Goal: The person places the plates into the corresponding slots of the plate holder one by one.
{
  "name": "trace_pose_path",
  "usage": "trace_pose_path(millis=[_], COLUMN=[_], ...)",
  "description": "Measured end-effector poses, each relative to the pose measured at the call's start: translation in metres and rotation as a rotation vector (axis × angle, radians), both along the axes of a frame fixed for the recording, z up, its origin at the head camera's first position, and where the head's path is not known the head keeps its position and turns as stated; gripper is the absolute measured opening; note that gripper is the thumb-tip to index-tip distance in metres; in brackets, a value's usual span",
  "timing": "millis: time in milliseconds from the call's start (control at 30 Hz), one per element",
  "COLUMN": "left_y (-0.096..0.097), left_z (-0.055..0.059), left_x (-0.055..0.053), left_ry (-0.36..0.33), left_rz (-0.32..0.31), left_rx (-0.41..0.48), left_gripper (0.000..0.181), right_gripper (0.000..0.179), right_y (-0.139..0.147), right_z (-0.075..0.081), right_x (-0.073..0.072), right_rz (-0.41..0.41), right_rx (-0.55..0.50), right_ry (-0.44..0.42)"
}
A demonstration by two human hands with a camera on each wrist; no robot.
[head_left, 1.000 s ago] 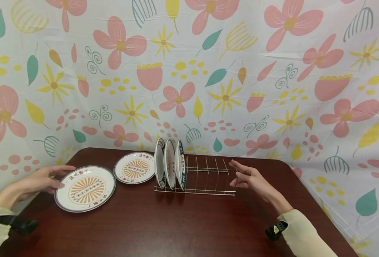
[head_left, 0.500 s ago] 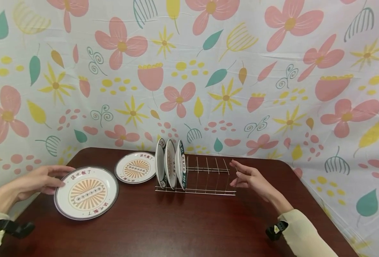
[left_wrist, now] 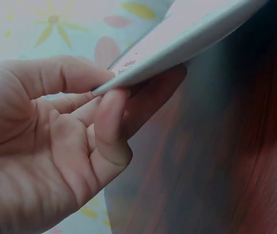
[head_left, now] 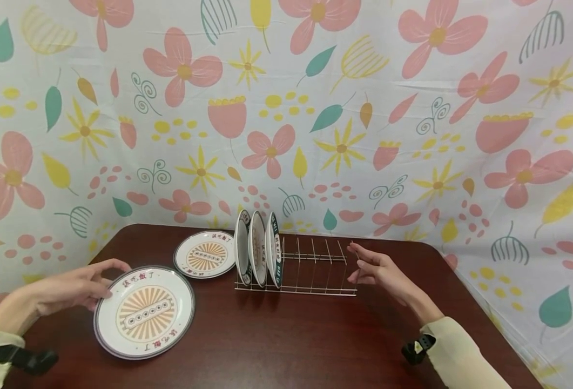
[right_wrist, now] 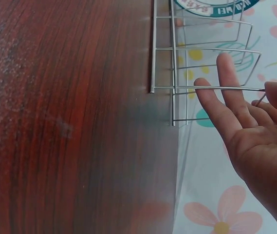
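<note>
My left hand (head_left: 74, 286) pinches the rim of a white plate (head_left: 145, 312) with an orange sunburst and red characters. In the left wrist view the thumb lies on top of this plate (left_wrist: 177, 46) and the fingers underneath, holding it tilted above the table. My right hand (head_left: 383, 273) grips the right end wire of a metal dish rack (head_left: 315, 256). In the right wrist view the thumb of that hand (right_wrist: 255, 131) is at the wire's corner, with fingers behind the wire. Three plates (head_left: 258, 248) stand upright in the rack's left slots.
Another sunburst plate (head_left: 204, 255) lies flat on the dark red-brown table (head_left: 286, 346), just left of the rack. A flower-print cloth (head_left: 286, 108) hangs behind the table and along its sides.
My left hand has brought the plate toward the front and slightly right, lifting and tilting it. The right hand and the rack have stayed in place.
</note>
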State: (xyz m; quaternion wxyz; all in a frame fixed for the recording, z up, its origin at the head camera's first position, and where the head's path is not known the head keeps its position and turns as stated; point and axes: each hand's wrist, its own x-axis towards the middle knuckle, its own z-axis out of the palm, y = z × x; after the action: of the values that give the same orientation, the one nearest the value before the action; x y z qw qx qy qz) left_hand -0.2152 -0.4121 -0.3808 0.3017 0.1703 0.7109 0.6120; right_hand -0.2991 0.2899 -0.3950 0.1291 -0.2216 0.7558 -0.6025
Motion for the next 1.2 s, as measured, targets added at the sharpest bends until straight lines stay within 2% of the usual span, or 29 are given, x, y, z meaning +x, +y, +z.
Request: trace_pose_path(millis=[233, 367, 467, 600, 733, 933, 1200], left_y=[0.027, 0.044, 0.057, 0.075, 0.092, 0.118, 0.154], left_z=[0.009, 0.016, 0.023, 0.031, 0.035, 0.039, 0.045], left_x=[0.008, 0.015, 0.021, 0.029, 0.037, 0.048, 0.064], left_ry=[-0.056, -0.059, -0.039, 0.008, 0.065, 0.108, 0.101], left_rz=[-0.099, -0.159, -0.174, -0.174, -0.2, -0.247, -0.259], left_rx=[0.139, 0.214, 0.213, 0.157, 0.142, 0.195, 0.244], left_gripper=[0.065, 0.068, 0.067, 0.064, 0.065, 0.068, 0.071], right_gripper=[0.06, 0.061, 0.061, 0.061, 0.06, 0.061, 0.062], right_y=[0.001, 0.001, 0.001, 0.001, 0.001, 0.0, 0.001], right_z=[-0.002, -0.003, -0.003, -0.002, -0.002, -0.002, -0.001], right_x=[-0.001, -0.001, 0.0, 0.001, 0.002, 0.005, 0.005], right_rz=[0.003, 0.003, 0.001, 0.001, 0.004, 0.007, 0.022], right_rx=[-0.008, -0.011, -0.008, -0.005, -0.012, -0.012, -0.015], right_ry=[0.003, 0.005, 0.0, -0.001, 0.005, 0.016, 0.023])
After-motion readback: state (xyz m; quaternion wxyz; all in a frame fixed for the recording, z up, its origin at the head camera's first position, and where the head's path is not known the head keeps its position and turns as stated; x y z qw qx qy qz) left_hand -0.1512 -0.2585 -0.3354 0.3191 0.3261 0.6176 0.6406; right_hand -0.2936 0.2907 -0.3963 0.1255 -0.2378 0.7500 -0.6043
